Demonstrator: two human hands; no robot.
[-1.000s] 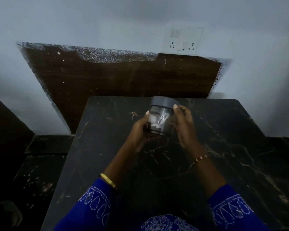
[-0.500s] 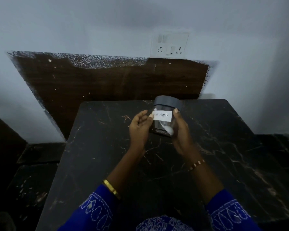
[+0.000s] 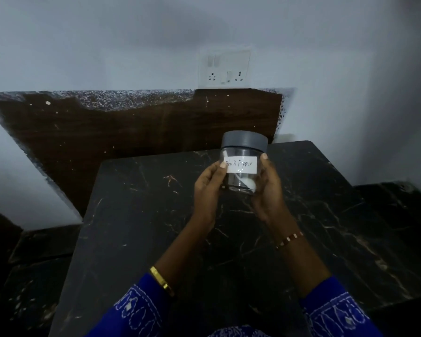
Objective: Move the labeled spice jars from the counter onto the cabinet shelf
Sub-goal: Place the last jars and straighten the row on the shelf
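Pickup looks done: one clear round plastic jar with grey screw lid and white "Black Pepper" label (image 3: 243, 164) is held up above the far part of the black marble counter (image 3: 136, 215), left hand (image 3: 208, 188) and right hand (image 3: 265, 188) curled round its sides. Next comes the carry to the shelf, unseen here. Count: one jar, two hands.

I can read one text: "Black Pepper", handwritten in dark ink on the white label (image 3: 241, 164) stuck to the clear jar (image 3: 241, 181) (the first letter sits partly under a fingertip). I find nothing else legible.
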